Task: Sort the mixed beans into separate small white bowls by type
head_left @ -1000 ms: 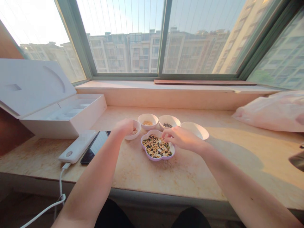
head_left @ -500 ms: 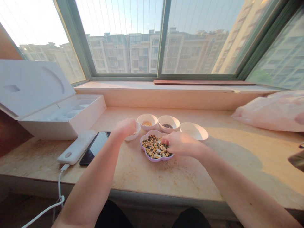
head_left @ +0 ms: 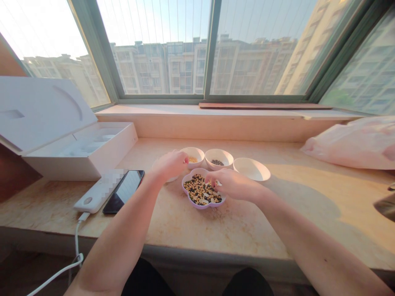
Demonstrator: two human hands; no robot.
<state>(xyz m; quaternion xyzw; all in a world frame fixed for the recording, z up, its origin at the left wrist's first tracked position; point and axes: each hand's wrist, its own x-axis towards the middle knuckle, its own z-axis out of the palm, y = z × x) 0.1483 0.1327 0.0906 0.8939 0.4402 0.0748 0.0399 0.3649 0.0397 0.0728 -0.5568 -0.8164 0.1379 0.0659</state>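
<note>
on the stone window sill (head_left: 247,222), my left hand (head_left: 169,165) has moved a bit to the right since the last look. it now sits between a small white bowl (head_left: 169,179) and a white bowl of yellow grains (head_left: 197,153), and it covers most of the small bowl. its fingers are curled close together right by the rim of the yellow grain bowl. i can't tell if they have hold of anything.

my right hand (head_left: 233,185) has moved a little to the left and is still over the right side of a purple flower-shaped dish (head_left: 202,206). its fingers are bent down at the beans, but i can't tell if they have hold of any.

the dish sits on the sill, just in front of the bowls. it is full of mixed beans (head_left: 197,191), with yellow, dark and pale ones all together. next along are a white bowl of dark seeds (head_left: 226,155) and a plain white bowl (head_left: 251,170). to the left lie a black phone (head_left: 123,192) and a white power bank (head_left: 98,191).
</note>
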